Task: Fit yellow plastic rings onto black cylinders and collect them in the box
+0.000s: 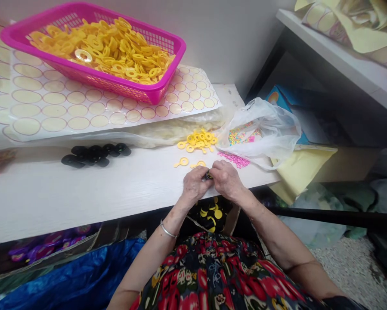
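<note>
At the table's front edge, my left hand [195, 184] is closed around a small black cap-like piece [208, 175], mostly covered by my fingers. My right hand [226, 178] meets it from the other side, fingertips pinched against the piece; whatever else they hold is hidden. Just beyond my hands lie two loose yellow rings with tabs [183, 162] and a small heap of the same yellow rings [200, 138]. Pink beads [235, 159] are spread beyond my right hand. Several black cylindrical caps [94, 154] lie in a group farther left.
A pink basket [154, 91] full of yellow rings stands on sheets of round stickers [98, 121]. To the right, a clear plastic bag [277, 129] holds colored beads beside a yellow paper sheet [304, 165]. Below the table edge, a container holds black and yellow pieces [217, 213].
</note>
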### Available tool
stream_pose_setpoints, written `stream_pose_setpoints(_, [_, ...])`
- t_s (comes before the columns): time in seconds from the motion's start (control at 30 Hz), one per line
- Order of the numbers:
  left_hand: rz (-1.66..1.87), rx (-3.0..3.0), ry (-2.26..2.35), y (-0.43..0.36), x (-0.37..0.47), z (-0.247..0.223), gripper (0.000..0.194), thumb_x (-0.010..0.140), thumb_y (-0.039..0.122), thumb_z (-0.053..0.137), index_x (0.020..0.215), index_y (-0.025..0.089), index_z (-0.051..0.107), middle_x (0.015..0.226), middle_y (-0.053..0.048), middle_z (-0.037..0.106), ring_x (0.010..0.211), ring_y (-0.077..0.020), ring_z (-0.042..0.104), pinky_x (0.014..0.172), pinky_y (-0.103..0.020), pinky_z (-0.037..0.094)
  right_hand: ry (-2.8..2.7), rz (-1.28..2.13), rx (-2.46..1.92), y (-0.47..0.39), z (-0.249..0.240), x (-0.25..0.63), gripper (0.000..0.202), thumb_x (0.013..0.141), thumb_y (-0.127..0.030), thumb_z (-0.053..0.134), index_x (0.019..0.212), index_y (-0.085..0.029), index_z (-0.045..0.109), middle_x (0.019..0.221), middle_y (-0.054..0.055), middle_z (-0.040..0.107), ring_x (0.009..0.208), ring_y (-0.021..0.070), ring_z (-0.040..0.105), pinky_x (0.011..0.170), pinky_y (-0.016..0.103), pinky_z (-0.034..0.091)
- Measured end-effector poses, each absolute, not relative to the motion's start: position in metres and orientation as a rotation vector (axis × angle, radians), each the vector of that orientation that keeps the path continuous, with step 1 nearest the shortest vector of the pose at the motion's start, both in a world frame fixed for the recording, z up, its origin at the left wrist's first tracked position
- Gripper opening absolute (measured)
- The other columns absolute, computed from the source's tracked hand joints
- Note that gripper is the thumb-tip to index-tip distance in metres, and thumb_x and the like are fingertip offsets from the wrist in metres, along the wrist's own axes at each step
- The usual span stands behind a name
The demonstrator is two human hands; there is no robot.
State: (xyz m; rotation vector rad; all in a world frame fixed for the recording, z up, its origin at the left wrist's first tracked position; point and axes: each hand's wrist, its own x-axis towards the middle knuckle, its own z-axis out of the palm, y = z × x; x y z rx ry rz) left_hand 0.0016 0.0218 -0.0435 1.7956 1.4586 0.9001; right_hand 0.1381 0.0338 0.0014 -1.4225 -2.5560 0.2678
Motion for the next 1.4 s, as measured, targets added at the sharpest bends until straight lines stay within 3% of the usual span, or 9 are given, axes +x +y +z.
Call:
stream_pose_setpoints(0.13, [0.919,1.791,1.448,0.022,0.003,-0.046,0.009,0.067,0.020,0.062,0.076,0.020,0.063,0.072,0.001,0.059,0.070,-0.0129,0.052,0.066,-0.024,0.039,-2.513,0.516,-1.312,0.039,0.006,0.142,0.019,0.078,-0.008,0.047,0.070,-0.015,0.063,0.073,0.007,0.055,0.072,0.0178,0.047,0.063,0.030,0.034])
stream_pose_setpoints(0.33, [0.927,1.825,1.442,0.022,0.002,-0.054,0.009,0.069,0.026,0.064,0.076,0.020,0.062,0.071,0.002,0.057,0.068,-0.0124,0.050,0.064,-0.024,0.039,-1.909,1.067,-1.158,0.069,-0.010,0.160,0.009,0.075,-0.015,0.055,0.070,-0.017,0.063,0.068,0.000,0.056,0.067,0.0123,0.052,0.066,0.026,0.040])
stream_pose_setpoints(0.43, [0.934,1.800,1.443,0.020,0.000,-0.054,0.012,0.065,0.020,0.066,0.076,0.020,0.061,0.071,0.002,0.057,0.067,-0.0123,0.050,0.063,-0.024,0.039,-1.897,1.063,-1.200,0.090,-0.024,0.155,0.008,0.070,-0.013,0.057,0.070,-0.016,0.063,0.070,-0.001,0.055,0.068,0.0117,0.051,0.067,0.025,0.039])
stream_pose_setpoints(0.6, [0.956,1.773,1.506,0.008,-0.004,-0.051,0.015,0.064,0.018,0.066,0.079,0.019,0.063,0.070,0.001,0.056,0.068,-0.0133,0.051,0.064,-0.025,0.041,-2.327,1.115,-1.097,0.110,-0.023,0.133,0.025,0.064,-0.014,0.063,0.089,-0.018,0.065,0.085,0.000,0.052,0.075,0.0119,0.049,0.066,0.023,0.035])
stream_pose_setpoints(0.73, [0.987,1.736,1.598,-0.002,-0.008,-0.045,0.015,0.066,0.017,0.065,0.080,0.019,0.063,0.072,0.001,0.057,0.066,-0.0123,0.050,0.063,-0.024,0.041,-2.623,0.963,-0.926,0.109,-0.013,0.125,0.005,0.073,-0.021,0.061,0.075,-0.016,0.061,0.087,0.002,0.049,0.078,0.0129,0.047,0.067,0.024,0.032])
stream_pose_setpoints(0.87, [0.979,1.753,1.620,-0.003,-0.010,-0.044,0.010,0.066,0.020,0.066,0.073,0.018,0.059,0.071,0.001,0.055,0.064,-0.0114,0.048,0.061,-0.024,0.040,-2.670,0.780,-1.000,0.104,-0.020,0.131,0.023,0.084,-0.017,0.046,0.063,-0.015,0.056,0.078,0.003,0.048,0.072,0.0131,0.045,0.066,0.025,0.030])
stream_pose_setpoints(1.13, [0.980,1.755,1.614,-0.001,-0.009,-0.040,0.019,0.065,0.019,0.065,0.083,0.018,0.061,0.075,0.000,0.056,0.064,-0.0112,0.047,0.063,-0.024,0.041,-2.515,0.625,-1.186,0.099,-0.017,0.126,0.016,0.084,-0.015,0.044,0.094,-0.015,0.057,0.092,0.006,0.053,0.079,0.0149,0.049,0.069,0.025,0.035])
stream_pose_setpoints(1.23, [1.003,1.725,1.591,-0.003,-0.011,-0.040,0.023,0.062,0.018,0.067,0.085,0.018,0.061,0.074,0.000,0.055,0.064,-0.0113,0.047,0.063,-0.025,0.042,-2.635,0.580,-1.230,0.105,-0.012,0.109,0.013,0.082,-0.022,0.050,0.090,-0.015,0.059,0.092,0.006,0.055,0.078,0.0159,0.052,0.066,0.025,0.035])
stream_pose_setpoints(1.4, [1.160,1.415,1.553,-0.004,-0.022,-0.041,0.024,0.062,0.020,0.068,0.085,0.018,0.064,0.069,0.002,0.053,0.059,-0.0087,0.045,0.058,-0.022,0.041,-2.670,0.613,-1.245,0.112,-0.015,0.100,0.017,0.082,-0.012,0.043,0.081,-0.014,0.060,0.088,0.008,0.058,0.079,0.0164,0.052,0.067,0.026,0.035])
